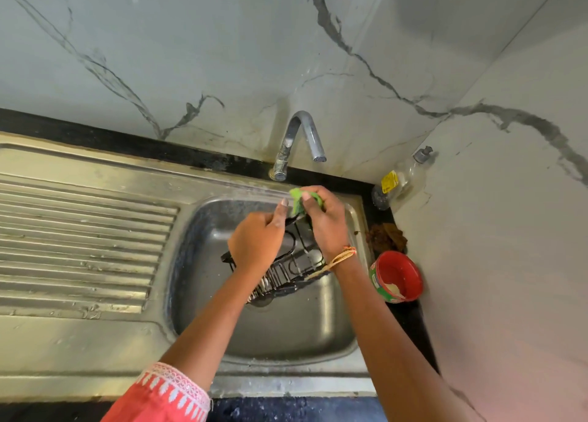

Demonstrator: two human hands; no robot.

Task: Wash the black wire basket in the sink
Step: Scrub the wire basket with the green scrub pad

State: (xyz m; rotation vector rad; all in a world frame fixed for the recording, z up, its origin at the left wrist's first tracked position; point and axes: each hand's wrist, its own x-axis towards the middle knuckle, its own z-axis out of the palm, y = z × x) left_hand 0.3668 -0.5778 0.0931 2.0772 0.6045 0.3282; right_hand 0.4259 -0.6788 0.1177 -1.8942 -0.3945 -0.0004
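Holding the black wire basket (288, 262) tilted inside the steel sink (286, 329), you are keeping it just above the drain. Your left hand (259, 242) is gripping the basket's near upper rim, fingers curled round the wire, thumb sticking up toward the sponge. Your right hand (323, 222) is pinching a green scrub sponge (299, 200) and pressing it against the basket's far top edge; whether the sponge is wrapping the wire or only touching it is hard to tell, motion blur there. A thread band (342, 257) is sitting on your right wrist, and a pink sleeve (165, 396) is showing on your left arm.

The faucet (299, 141) is standing behind the sink, no water visibly running. The ribbed drainboard (79, 246) is lying to the left. On the dark tabletop (410, 319) to the right, a red-lidded tub (397, 277) is lying on its side, a brown scrubber (385, 237) is sitting behind it, and a clear bottle (402, 179) is leaning in the corner.
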